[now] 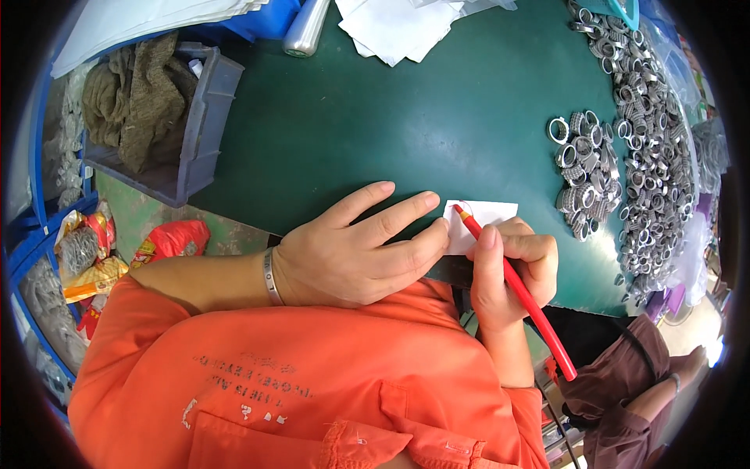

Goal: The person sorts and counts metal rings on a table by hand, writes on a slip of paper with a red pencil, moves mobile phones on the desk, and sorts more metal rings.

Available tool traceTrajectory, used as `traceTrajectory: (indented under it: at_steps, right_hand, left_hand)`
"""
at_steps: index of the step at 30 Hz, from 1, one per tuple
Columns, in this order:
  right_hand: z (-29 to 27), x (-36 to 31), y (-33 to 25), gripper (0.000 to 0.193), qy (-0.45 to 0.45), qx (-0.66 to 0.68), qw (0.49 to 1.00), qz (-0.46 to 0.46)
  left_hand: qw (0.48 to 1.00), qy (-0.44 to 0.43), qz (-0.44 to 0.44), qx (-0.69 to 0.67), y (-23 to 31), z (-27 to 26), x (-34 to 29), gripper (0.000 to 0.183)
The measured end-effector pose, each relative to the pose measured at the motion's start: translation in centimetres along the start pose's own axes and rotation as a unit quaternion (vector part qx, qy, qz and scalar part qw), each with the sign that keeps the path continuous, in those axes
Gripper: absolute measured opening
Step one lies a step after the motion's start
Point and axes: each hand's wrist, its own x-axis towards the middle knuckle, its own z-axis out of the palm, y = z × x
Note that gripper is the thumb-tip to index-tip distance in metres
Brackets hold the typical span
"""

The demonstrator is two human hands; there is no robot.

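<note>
A small white slip of paper (pixel 492 213) lies on the green table near its front edge. My right hand (pixel 516 270) grips a red pencil (pixel 533 309), its tip on the paper by a faint curved mark. Palm down and fingers spread, my left hand (pixel 355 246) rests on the table, fingertips at the slip's left edge. A metal bracelet (pixel 271 277) circles my left wrist. To the right of the paper sits a small pile of silvery metal rings (pixel 586 168).
A larger heap of metal rings (pixel 652 164) runs along the table's right side. At the left stands a grey bin (pixel 205 129) with brown cloth (pixel 141 98). White sheets (pixel 398 27) and a shiny roll (pixel 306 30) lie at the far edge. Another person's sleeve (pixel 625 422) shows at lower right.
</note>
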Motion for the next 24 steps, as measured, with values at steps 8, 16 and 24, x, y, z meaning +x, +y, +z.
traceTrajectory:
  at_steps: [8, 16, 24]
  right_hand:
    - [-0.05, 0.11, 0.09, 0.022, -0.019, -0.004, 1.0, -0.022]
    - [-0.23, 0.25, 0.1, 0.023, -0.053, 0.005, 0.998, -0.043]
    - [0.01, 0.28, -0.07, 0.022, -0.004, 0.014, 1.0, -0.021]
  left_hand:
    - [1.0, 0.003, 0.001, 0.01, 0.03, 0.15, -0.16, 0.015]
    - [1.0, 0.006, -0.003, 0.003, 0.09, 0.29, -0.14, 0.015]
    - [1.0, 0.0, -0.001, 0.0, 0.03, 0.21, -0.09, 0.015]
